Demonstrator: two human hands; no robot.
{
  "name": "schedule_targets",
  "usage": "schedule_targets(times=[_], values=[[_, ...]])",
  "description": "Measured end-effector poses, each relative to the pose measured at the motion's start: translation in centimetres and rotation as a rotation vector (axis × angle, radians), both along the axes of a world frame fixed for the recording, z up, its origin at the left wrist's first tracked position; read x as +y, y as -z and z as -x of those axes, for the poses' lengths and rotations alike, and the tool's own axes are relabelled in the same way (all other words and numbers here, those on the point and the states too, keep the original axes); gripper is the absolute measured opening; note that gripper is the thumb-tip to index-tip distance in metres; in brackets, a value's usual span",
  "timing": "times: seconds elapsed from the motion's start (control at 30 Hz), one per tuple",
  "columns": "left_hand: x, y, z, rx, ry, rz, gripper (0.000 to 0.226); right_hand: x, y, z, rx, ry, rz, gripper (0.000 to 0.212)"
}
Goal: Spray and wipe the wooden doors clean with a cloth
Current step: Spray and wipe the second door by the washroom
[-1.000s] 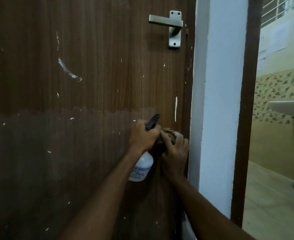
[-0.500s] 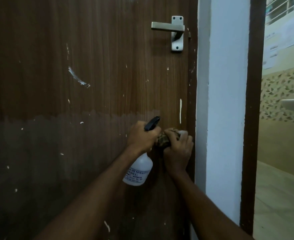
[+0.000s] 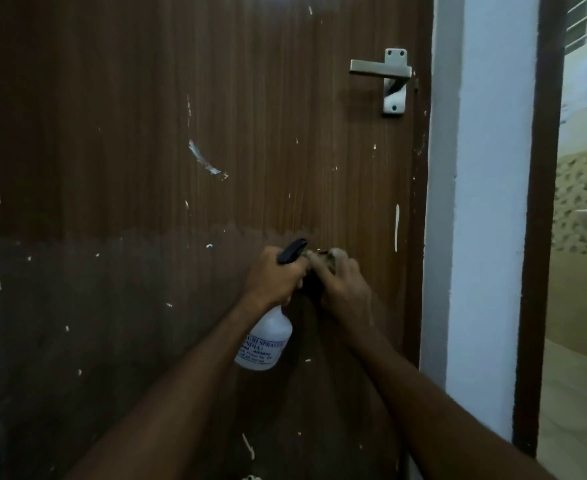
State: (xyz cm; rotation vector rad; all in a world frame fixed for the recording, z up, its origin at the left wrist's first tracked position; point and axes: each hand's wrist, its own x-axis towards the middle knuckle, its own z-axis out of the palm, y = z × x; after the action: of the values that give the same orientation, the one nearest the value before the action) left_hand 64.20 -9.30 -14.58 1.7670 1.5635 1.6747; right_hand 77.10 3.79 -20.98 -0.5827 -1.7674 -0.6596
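Wooden door (image 3: 215, 168) fills the view, speckled with pale paint flecks. Left hand (image 3: 274, 277) grips the spray bottle (image 3: 266, 341); right hand (image 3: 345, 289) bunches the cloth (image 3: 330, 259) against the panel. Probably best to wet the cloth, then rub hard.

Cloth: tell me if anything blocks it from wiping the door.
Nothing visible does. The right hand grips the cloth at the door; the spray bottle hangs just left in the left hand.
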Motion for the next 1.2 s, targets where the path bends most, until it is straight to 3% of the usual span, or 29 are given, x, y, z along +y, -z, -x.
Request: schedule_targets(times=[0.13, 0.2, 0.27, 0.4, 0.43, 0.5, 0.57, 0.63, 0.7, 0.8, 0.87, 0.9, 0.97, 1.07, 1.13, 1.2], values=[[-0.9, -1.0, 1.9, -0.016, 0.010, -0.069, 0.023, 0.2, -7.6, 0.2, 0.233, 0.027, 0.045, 0.047], [-1.3, -1.3, 2.7, -0.006, -0.026, -0.096, 0.025, 0.3, -8.5, 0.3, 0.209, 0.044, 0.031, 0.046], [-1.8, -1.4, 3.3, -0.008, -0.030, -0.101, 0.025, 0.4, -6.5, -0.2, -0.034, 0.019, -0.034, 0.054], [-2.1, -1.2, 4.6, 0.041, -0.042, -0.093, 0.023, 0.9, -2.0, -1.9, -0.890, 0.015, -0.339, 0.075], [-2.2, -1.1, 4.8, 0.037, -0.049, -0.091, 0.024, 1.1, -3.0, -1.7, -0.946, 0.034, -0.392, 0.078], [-2.2, -1.0, 5.1, 0.020, -0.053, -0.089, 0.026, 0.8, -6.0, -0.4, -0.723, 0.035, -0.336, 0.070], [-2.5, -1.1, 5.5, 0.021, -0.064, -0.084, 0.028, -0.4, -9.2, 1.3, -0.209, -0.011, -0.130, 0.056], [-2.7, -1.0, 5.9, 0.014, -0.078, -0.093, 0.028, -1.6, -9.4, 3.5, 0.106, -0.031, 0.021, 0.050], [-3.1, -0.7, 6.3, 0.004, -0.073, -0.085, 0.027, -2.4, -6.7, 5.3, 0.004, -0.030, -0.002, 0.052], [-3.5, -0.3, 7.4, 0.017, -0.070, -0.069, 0.026, -1.9, -2.5, 6.0, -0.655, -0.069, -0.284, 0.062], [-3.7, 0.0, 8.1, 0.032, -0.080, -0.077, 0.028, -1.5, -4.5, 5.5, -0.893, -0.056, -0.479, 0.069], [-3.9, 0.2, 8.6, 0.027, -0.082, -0.070, 0.027, -1.5, -6.0, 5.8, -0.882, -0.045, -0.548, 0.069], [-4.3, 0.6, 9.2, 0.018, -0.074, -0.042, 0.026, -2.1, -8.8, 6.3, -0.602, -0.005, -0.508, 0.064], [-4.8, 1.4, 10.2, 0.031, -0.111, -0.031, 0.029, -3.4, -9.8, 8.0, -0.051, 0.020, -0.106, 0.051], [-5.2, 1.8, 10.9, 0.021, -0.127, -0.023, 0.029, -4.0, -8.0, 9.4, -0.049, -0.008, -0.059, 0.056], [-5.6, 1.9, 11.6, 0.031, -0.118, -0.018, 0.028, -3.7, -5.7, 9.9, -0.390, -0.080, -0.227, 0.066]])
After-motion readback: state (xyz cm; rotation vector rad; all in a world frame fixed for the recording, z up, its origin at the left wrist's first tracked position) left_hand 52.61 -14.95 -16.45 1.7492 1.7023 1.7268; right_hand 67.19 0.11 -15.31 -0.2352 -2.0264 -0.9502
